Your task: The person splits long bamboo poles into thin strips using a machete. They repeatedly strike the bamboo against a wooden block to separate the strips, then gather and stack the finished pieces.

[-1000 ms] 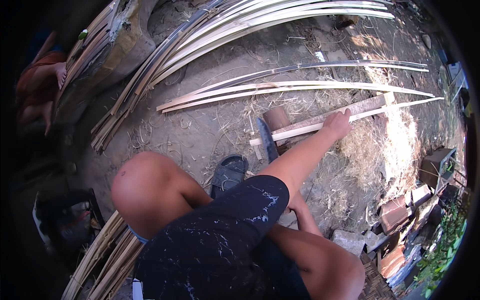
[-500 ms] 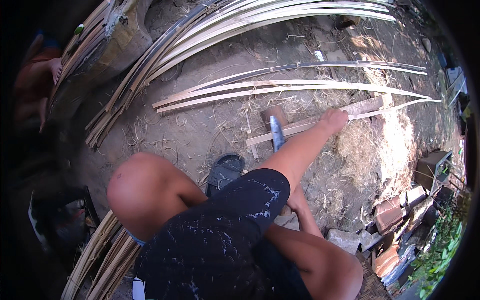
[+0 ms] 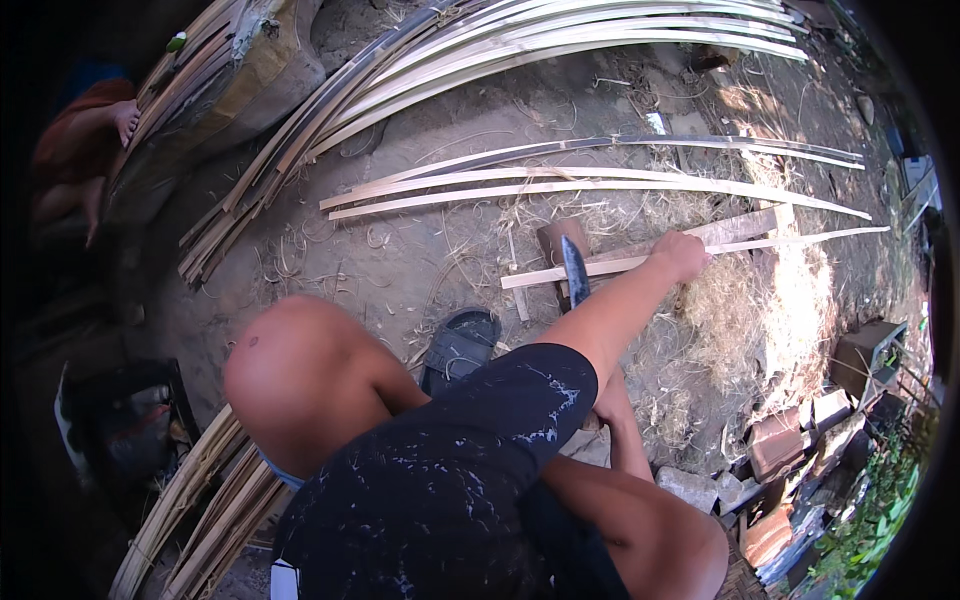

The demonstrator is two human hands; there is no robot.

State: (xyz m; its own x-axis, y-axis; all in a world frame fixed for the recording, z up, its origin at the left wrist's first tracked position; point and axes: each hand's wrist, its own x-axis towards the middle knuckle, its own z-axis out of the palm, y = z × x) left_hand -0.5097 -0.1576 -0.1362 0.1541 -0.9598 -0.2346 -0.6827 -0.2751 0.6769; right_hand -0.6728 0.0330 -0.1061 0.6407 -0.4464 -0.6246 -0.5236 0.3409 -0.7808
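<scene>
Head view: one pale strip (image 3: 540,276), ahead of the person, left hand (image 3: 683,256) closed around it; one dark knife blade (image 3: 574,262), crossing the strip; right hand (image 3: 612,402), mostly hidden behind left arm, grip cannot be told; one sandal (image 3: 462,345), on ground.

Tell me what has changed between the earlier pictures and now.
The knife's blade has moved rightward along the pale strip, from left of the wooden block to in front of it, nearer the left hand. No grip was visibly taken or released. The left hand stays on the strip; the sandal lies as before.
</scene>
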